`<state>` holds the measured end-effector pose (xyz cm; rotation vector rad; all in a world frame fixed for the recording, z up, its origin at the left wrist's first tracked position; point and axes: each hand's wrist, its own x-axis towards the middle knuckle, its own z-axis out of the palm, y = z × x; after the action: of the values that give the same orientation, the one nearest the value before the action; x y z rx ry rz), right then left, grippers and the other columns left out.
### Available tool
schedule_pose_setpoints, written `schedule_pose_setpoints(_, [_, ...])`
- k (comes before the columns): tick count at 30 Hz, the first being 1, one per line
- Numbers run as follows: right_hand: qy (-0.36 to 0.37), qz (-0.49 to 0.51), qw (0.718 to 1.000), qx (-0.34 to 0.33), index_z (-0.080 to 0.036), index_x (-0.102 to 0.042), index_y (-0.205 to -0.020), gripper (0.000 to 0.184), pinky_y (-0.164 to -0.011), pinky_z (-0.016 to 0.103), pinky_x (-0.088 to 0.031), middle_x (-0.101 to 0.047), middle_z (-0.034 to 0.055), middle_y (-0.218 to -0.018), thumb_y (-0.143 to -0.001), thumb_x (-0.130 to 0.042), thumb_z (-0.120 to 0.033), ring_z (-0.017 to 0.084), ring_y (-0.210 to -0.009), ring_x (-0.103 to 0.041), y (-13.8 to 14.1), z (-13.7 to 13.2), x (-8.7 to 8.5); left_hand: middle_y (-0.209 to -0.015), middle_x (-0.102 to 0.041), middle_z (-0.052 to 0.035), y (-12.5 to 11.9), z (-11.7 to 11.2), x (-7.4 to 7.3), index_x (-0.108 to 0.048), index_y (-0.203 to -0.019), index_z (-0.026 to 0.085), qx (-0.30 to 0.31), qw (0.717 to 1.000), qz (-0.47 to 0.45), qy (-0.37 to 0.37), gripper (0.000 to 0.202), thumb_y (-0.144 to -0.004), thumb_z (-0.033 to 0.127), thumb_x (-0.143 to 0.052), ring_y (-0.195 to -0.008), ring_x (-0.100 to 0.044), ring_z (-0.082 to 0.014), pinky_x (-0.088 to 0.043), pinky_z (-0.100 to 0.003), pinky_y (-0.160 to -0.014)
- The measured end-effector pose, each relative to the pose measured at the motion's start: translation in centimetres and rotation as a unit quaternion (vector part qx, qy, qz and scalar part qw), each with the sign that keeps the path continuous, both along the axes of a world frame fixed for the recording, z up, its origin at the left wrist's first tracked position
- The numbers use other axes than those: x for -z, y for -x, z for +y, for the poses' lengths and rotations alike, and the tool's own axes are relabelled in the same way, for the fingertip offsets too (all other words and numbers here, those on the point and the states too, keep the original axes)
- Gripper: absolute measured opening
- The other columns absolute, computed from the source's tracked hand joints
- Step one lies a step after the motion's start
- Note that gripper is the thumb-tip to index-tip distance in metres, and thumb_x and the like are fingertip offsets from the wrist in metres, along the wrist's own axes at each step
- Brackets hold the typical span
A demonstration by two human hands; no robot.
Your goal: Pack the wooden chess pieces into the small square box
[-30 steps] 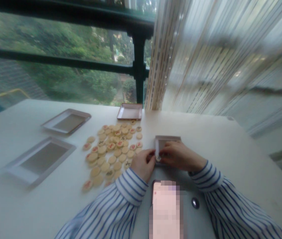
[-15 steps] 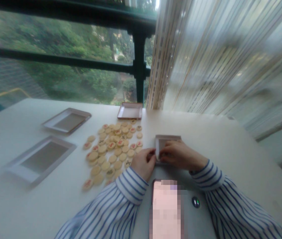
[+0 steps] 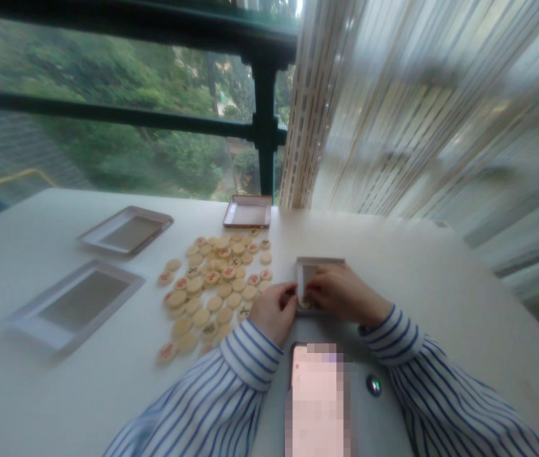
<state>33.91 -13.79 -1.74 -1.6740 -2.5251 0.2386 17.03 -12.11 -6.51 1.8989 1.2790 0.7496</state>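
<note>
A small shallow box lies in front of me, with a round wooden xiangqi piece in its near left corner. At the box's left wall, my left hand is closed, thumb and fingers pinched at the edge. My right hand reaches over the box from the right, fingers curled and their tips right beside the piece. Whether anything is in those fingers is hidden. Left of the box spreads a loose heap of xiangqi pieces, some marked red or black, others blank side up.
Three more shallow trays stand on the white table: one at the back, two at the left, a farther tray and a nearer tray. A phone and a small dark round object lie near me.
My right fingers have shifted slightly right, and more of the piece in the box's corner shows. My left hand stays at the box's edge.
</note>
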Motion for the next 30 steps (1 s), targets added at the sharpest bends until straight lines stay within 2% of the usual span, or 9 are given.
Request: schedule_pose_setpoints(30, [0.027,-0.008,1.0,-0.008,-0.02,-0.068,-0.084,0.021,-0.069,0.025,-0.03,-0.063,0.0042,-0.082,-0.084,-0.048,-0.027,0.014,-0.076,-0.053,0.25,-0.05,0.23,-0.088,-0.07,-0.0072,0.04,-0.01,-0.03,-0.066,-0.096,0.014,0.005,1.0,-0.005,-0.006,0.026,-0.074,0.017,-0.053,-0.077,-0.065,-0.017,-0.053,-0.029,-0.071])
